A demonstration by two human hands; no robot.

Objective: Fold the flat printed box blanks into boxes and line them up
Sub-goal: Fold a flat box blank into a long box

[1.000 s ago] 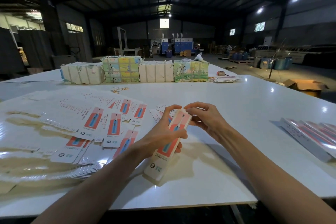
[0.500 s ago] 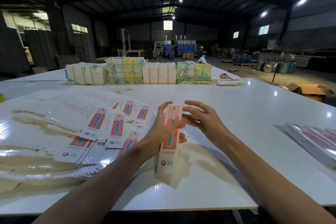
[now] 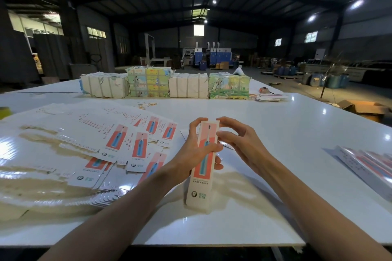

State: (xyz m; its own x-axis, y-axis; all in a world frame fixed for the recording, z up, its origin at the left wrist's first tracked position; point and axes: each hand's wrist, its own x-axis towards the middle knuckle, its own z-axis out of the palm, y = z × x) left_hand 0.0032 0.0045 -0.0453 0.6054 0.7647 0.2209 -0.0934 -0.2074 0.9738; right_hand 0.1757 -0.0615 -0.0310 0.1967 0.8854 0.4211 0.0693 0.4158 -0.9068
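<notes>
A long narrow box [image 3: 201, 178], white with a red panel and a blue toothbrush picture, stands nearly upright over the white table [image 3: 265, 125] in front of me. My left hand [image 3: 194, 150] grips its middle, thumb across the printed face. My right hand [image 3: 241, 144] touches the box's upper right edge with its fingertips, fingers bent. Flat printed blanks [image 3: 118, 148] of the same design lie fanned out in a spread to the left. Several finished boxes [image 3: 369, 165] lie side by side in a row at the right edge.
Wrapped bundles [image 3: 165, 85] stand in a line across the far side of the table, with loose rubber bands [image 3: 146, 104] in front of them. A thin stack of cards [image 3: 269, 97] lies far right. An open cardboard carton [image 3: 364, 108] sits on the floor beyond.
The box swung from tilted to nearly upright and squared up. My right hand moved from its top end to its upper right edge. The left hand's grip held.
</notes>
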